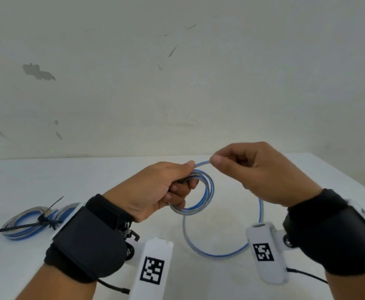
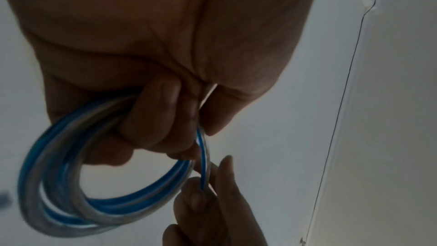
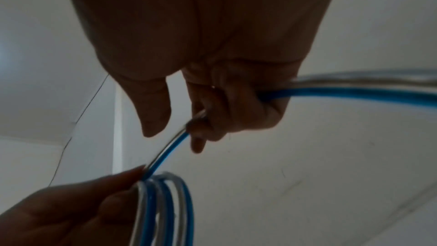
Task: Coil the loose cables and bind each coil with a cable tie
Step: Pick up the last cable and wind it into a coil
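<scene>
Slack cable (image 1: 216, 254) loops over the worktop (image 1: 220, 284) nearest me, running up under the right hand (image 1: 261, 172). That hand's fingers (image 1: 217, 160) pinch the strand right by the coil (image 1: 201, 192). Left hand (image 1: 155, 189) has its fingers curled through the coil, gripping it above the worktop. Off to the left, well apart, a finished coil (image 1: 26, 224) lies flat with a black cable tie (image 1: 21, 226) around it.

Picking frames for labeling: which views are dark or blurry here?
Head view: bright, even light, slightly soft; the tied coil at far left smears. Left wrist: left hand backlit and dark, coil blurred. Right wrist: right hand similarly dark, cable soft.
</scene>
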The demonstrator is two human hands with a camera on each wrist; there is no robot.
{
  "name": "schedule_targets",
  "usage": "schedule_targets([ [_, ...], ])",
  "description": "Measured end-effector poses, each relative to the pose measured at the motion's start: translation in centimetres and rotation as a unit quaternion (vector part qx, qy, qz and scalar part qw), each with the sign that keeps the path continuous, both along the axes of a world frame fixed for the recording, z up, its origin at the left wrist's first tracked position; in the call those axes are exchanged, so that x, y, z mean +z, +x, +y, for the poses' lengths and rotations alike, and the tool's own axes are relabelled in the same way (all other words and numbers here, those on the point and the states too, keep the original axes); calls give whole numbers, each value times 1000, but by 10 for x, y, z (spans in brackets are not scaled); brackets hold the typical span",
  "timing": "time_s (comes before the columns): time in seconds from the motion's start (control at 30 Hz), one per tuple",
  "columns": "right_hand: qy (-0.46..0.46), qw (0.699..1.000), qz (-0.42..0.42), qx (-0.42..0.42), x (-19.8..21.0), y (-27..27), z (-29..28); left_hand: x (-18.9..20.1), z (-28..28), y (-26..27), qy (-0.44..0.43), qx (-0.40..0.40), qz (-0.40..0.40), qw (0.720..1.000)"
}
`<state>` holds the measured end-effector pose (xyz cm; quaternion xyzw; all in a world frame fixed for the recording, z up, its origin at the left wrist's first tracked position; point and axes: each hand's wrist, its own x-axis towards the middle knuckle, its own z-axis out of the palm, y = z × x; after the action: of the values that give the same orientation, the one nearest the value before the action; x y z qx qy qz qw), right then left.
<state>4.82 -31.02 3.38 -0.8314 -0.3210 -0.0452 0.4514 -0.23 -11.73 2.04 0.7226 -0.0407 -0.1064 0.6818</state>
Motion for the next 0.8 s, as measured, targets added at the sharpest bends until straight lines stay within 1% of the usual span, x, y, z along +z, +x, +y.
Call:
schedule_targets([
  [0.1, -22, 999, -42, -14, 1, -2, 2, 1, 2, -1, -13, 0, 2, 1000],
  [0.2, 9, 996, -65, -64, 2, 3, -5, 5, 5, -1, -39, 18, 4, 999],
  [0.3, 36, 992, -70, -100, 4, 8, -13, 6, 8, 1, -52, 31, 0, 998],
  [0.43, 44, 991, -58, -115, -1, 16, -18, 3, 9, 5, -76, 39, 7, 996],
  [0.5, 38, 991, -39, -121, -4, 22, -25, 4, 18, 7, -118, 75, 8, 990],
  [0.63, 50, 990, 42, -125, -2, 31, -52, 11, 54, 9, -206, 186, -27, 960],
  [0.7, 61, 990, 54, -119, 1, 31, -62, 12, 68, 8, -219, 221, -39, 950],
  [0.8, 44, 993, 36, -99, 3, 30, -65, 8, 75, 9, -206, 240, -43, 948],
])
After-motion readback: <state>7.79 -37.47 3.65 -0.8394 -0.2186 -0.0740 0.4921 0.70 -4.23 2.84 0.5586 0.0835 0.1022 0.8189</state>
